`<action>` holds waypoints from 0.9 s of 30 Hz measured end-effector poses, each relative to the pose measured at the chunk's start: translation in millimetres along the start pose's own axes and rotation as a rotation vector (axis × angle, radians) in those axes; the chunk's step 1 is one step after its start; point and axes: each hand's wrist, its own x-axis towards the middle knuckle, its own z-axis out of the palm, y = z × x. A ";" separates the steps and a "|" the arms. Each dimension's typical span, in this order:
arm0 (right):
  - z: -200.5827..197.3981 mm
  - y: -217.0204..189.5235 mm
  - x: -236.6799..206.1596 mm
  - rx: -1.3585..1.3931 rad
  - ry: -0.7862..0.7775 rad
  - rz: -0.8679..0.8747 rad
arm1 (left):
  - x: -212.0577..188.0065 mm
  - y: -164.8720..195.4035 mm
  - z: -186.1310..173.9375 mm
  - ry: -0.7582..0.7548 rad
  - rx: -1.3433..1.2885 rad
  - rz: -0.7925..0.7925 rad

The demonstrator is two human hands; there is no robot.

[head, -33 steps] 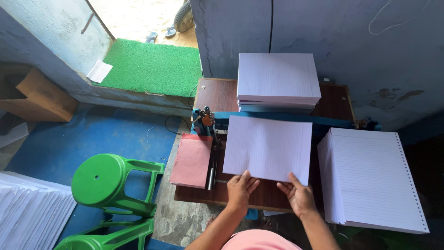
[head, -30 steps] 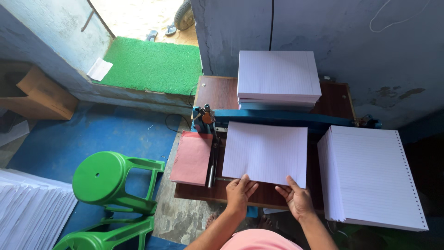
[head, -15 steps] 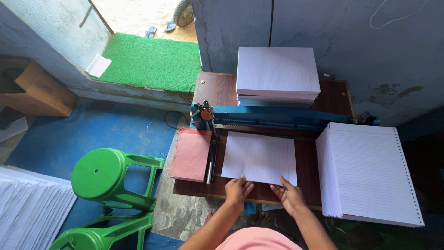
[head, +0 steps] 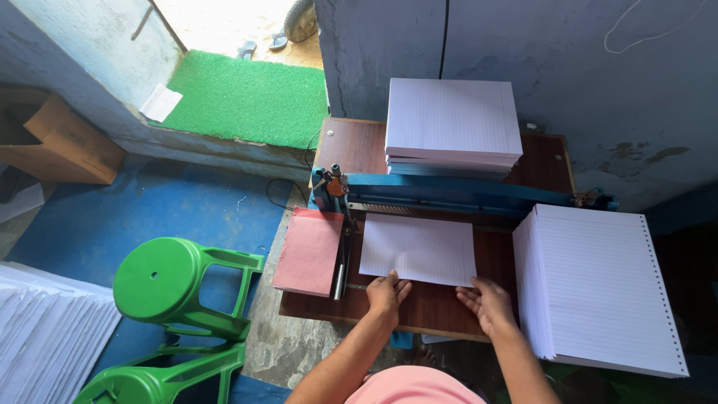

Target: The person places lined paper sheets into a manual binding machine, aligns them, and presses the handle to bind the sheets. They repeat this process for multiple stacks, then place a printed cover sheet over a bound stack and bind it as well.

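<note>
Near the frame's middle, the small white stack of lined paper sheets (head: pixel 419 249) lies half under the long blue metal punching bar (head: pixel 464 194); the left hand (head: pixel 387 293) and right hand (head: pixel 486 303) press its near edge, fingers flat and slightly apart; finished-looking sheets (head: pixel 452 123) sit behind, many more (head: pixel 602 288) wait at right.
</note>
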 end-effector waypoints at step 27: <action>18.6 7.7 -6.1 -0.131 -0.059 -0.167 | 25.0 7.7 -8.6 0.222 -0.332 -0.026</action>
